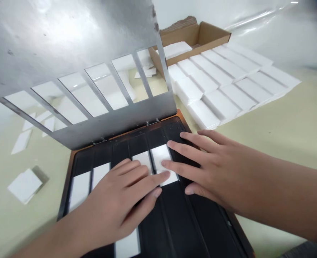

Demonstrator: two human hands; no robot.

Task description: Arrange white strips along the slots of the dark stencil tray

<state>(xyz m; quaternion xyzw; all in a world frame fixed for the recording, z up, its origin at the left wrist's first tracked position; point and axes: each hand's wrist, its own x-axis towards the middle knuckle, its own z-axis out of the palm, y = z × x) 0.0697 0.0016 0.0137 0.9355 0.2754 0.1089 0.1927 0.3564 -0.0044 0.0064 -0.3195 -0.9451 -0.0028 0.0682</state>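
Those white foam strips (161, 161) look super light and kinda soft, like melamine sponge, so my guess is they'd dent if you pinch them, and you're better off taking them gently by the long edges. The two in the middle are lying side by side in the channels of the black slotted tray (177, 120), with their long axis pointing away from you toward the hinges. You're keeping your right hand (214, 172) open and flat with the fingers spread, its fingertips resting on the strips without gripping anything. Your left hand (115, 204) is open and flat too, lying across the neighboring strips without any real grip. Past the hinges, a slotted steel plate (53, 46) is standing tilted up. Further out, white foam blocks (223, 82) are lying in rows on the table (282, 118) beside a cardboard box (198, 37), and a few loose white pieces (24, 185) are sitting off to your left.
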